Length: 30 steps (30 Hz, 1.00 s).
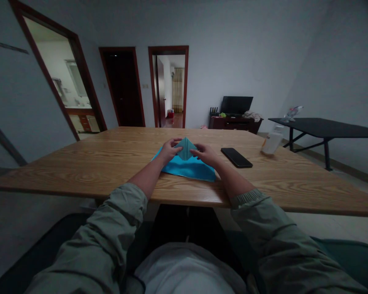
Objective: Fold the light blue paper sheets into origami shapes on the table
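A light teal piece of folded paper (186,149), diamond-shaped with a crease down its middle, is held up between my two hands. My left hand (171,150) grips its left corner, thumb in front and fingers behind. On the opposite corner, my right hand (205,154) pinches the paper between thumb and fingers. Beneath them a bright blue sheet (187,169) lies flat on the wooden table, partly covered by my hands and the folded paper.
The wooden table (88,163) spans the area before me. A black phone (236,157) lies right of the blue sheet, with a translucent plastic bottle (272,141) farther right. Beyond stand a black table (331,127) and a television (236,105) on a dark cabinet.
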Each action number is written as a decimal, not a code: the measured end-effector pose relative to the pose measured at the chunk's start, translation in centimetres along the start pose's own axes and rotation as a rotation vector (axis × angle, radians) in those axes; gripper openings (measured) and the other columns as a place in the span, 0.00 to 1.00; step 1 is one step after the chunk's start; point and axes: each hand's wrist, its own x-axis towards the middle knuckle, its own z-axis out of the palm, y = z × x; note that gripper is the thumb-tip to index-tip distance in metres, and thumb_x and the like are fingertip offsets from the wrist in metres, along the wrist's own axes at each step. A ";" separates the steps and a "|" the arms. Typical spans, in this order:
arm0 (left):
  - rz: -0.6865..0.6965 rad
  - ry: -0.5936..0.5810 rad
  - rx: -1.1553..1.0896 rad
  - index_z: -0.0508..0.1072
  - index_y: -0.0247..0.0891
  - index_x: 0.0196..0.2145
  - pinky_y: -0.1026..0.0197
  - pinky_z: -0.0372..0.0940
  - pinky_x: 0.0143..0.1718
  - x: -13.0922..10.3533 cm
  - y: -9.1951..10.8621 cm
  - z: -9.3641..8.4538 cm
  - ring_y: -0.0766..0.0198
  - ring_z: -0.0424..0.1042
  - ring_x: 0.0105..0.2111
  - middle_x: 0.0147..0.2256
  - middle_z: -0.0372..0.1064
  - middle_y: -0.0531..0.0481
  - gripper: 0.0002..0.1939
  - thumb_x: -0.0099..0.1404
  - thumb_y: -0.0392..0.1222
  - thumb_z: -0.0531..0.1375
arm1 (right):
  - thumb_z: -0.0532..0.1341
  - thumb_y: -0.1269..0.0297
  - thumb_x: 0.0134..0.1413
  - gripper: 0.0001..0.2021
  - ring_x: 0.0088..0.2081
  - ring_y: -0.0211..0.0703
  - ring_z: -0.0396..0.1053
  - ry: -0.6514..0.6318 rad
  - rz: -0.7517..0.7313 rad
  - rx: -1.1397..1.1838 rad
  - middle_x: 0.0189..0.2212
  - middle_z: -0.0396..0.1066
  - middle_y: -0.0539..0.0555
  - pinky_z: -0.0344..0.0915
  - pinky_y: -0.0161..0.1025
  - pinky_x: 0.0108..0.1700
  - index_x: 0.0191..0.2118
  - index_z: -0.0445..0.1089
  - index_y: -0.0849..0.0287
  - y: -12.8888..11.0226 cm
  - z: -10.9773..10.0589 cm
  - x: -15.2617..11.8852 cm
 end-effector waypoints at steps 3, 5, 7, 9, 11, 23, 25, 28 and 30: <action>0.025 -0.059 0.107 0.72 0.32 0.41 0.58 0.66 0.39 -0.1 -0.2 0.1 0.62 0.71 0.35 0.37 0.72 0.45 0.22 0.47 0.40 0.66 | 0.59 0.55 0.50 0.18 0.29 0.39 0.65 0.004 -0.033 -0.055 0.29 0.71 0.53 0.62 0.33 0.30 0.40 0.73 0.65 0.3 0.2 0.2; 0.058 -0.117 0.197 0.73 0.31 0.38 0.59 0.65 0.39 -0.2 -0.2 0.2 0.62 0.70 0.35 0.36 0.72 0.46 0.19 0.47 0.41 0.65 | 0.58 0.54 0.49 0.18 0.27 0.37 0.63 -0.002 -0.050 -0.084 0.27 0.70 0.52 0.60 0.33 0.29 0.37 0.73 0.65 0.3 0.2 0.3; 0.086 -0.164 0.268 0.74 0.31 0.36 0.61 0.64 0.38 -0.3 -0.1 0.1 0.63 0.69 0.33 0.34 0.72 0.48 0.17 0.48 0.42 0.64 | 0.58 0.55 0.49 0.17 0.26 0.36 0.60 -0.004 -0.061 -0.117 0.25 0.68 0.51 0.57 0.32 0.28 0.35 0.73 0.66 0.3 0.2 0.2; 0.104 -0.193 0.327 0.75 0.31 0.35 0.62 0.64 0.36 -0.4 0.0 0.1 0.63 0.69 0.32 0.32 0.72 0.49 0.15 0.50 0.42 0.63 | 0.57 0.55 0.49 0.16 0.25 0.35 0.58 -0.010 -0.061 -0.150 0.23 0.66 0.50 0.55 0.32 0.27 0.32 0.73 0.65 0.1 0.1 0.1; 0.108 -0.209 0.371 0.75 0.32 0.35 0.63 0.63 0.35 -0.5 0.1 0.1 0.64 0.69 0.32 0.32 0.72 0.49 0.15 0.50 0.42 0.63 | 0.57 0.55 0.49 0.16 0.24 0.35 0.56 -0.020 -0.055 -0.188 0.22 0.64 0.49 0.53 0.32 0.26 0.30 0.71 0.65 -0.2 0.1 0.1; 0.041 -0.339 0.530 0.76 0.33 0.36 0.63 0.63 0.33 -0.8 -0.4 -0.1 0.63 0.68 0.30 0.30 0.72 0.52 0.18 0.47 0.45 0.66 | 0.62 0.62 0.44 0.12 0.26 0.35 0.60 -0.131 -0.017 -0.218 0.23 0.67 0.47 0.57 0.31 0.29 0.35 0.74 0.63 2.0 0.3 0.3; 0.069 -0.335 0.548 0.76 0.33 0.35 0.63 0.63 0.33 -0.7 -0.6 -0.2 0.63 0.68 0.30 0.30 0.72 0.52 0.17 0.47 0.44 0.66 | 0.62 0.62 0.44 0.12 0.26 0.35 0.60 -0.129 -0.032 -0.218 0.24 0.67 0.47 0.58 0.31 0.29 0.35 0.74 0.63 2.1 0.4 0.3; 0.099 -0.327 0.578 0.77 0.34 0.34 0.64 0.62 0.32 -0.6 -0.6 -0.2 0.63 0.68 0.29 0.30 0.72 0.53 0.15 0.48 0.43 0.65 | 0.61 0.61 0.45 0.11 0.26 0.35 0.59 -0.112 -0.045 -0.248 0.23 0.66 0.47 0.57 0.31 0.30 0.33 0.74 0.64 2.0 0.4 0.3; 0.109 -0.327 0.600 0.77 0.33 0.33 0.64 0.62 0.33 -0.7 -0.4 -0.2 0.63 0.68 0.29 0.29 0.72 0.53 0.14 0.49 0.44 0.64 | 0.61 0.61 0.46 0.12 0.26 0.35 0.59 -0.110 -0.053 -0.255 0.22 0.66 0.47 0.57 0.31 0.29 0.33 0.74 0.64 2.0 0.4 0.3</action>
